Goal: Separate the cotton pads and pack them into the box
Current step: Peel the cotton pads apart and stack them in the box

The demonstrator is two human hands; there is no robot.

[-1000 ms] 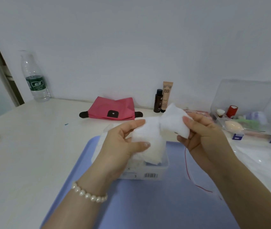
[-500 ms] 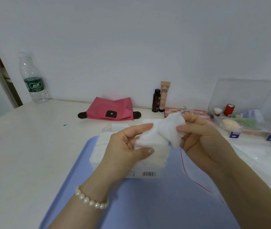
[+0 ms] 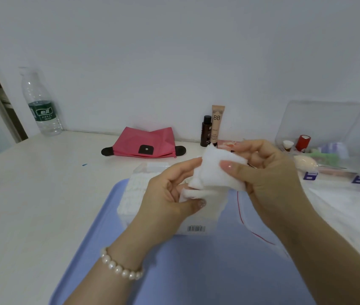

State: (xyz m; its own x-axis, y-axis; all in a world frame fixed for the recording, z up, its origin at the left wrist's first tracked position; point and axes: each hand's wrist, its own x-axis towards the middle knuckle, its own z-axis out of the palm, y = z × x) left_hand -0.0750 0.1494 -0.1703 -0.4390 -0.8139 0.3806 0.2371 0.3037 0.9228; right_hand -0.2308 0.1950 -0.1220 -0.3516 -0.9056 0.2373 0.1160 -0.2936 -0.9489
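Box (image 3: 194, 228) mostly hidden behind hands, pads (image 3: 215, 172).

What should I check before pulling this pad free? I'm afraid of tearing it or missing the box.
1. Right hand pinches the upper cotton pad: ok.
2. Left hand holds the lower pad: ok.
3. Pads fully separated: not ok, they overlap.
4. Clear box sits on the blue tray below the hands: ok.
5. Room left in the box: cannot tell, hands hide it.
6. Red-edged plastic bag clear of the box: ok.
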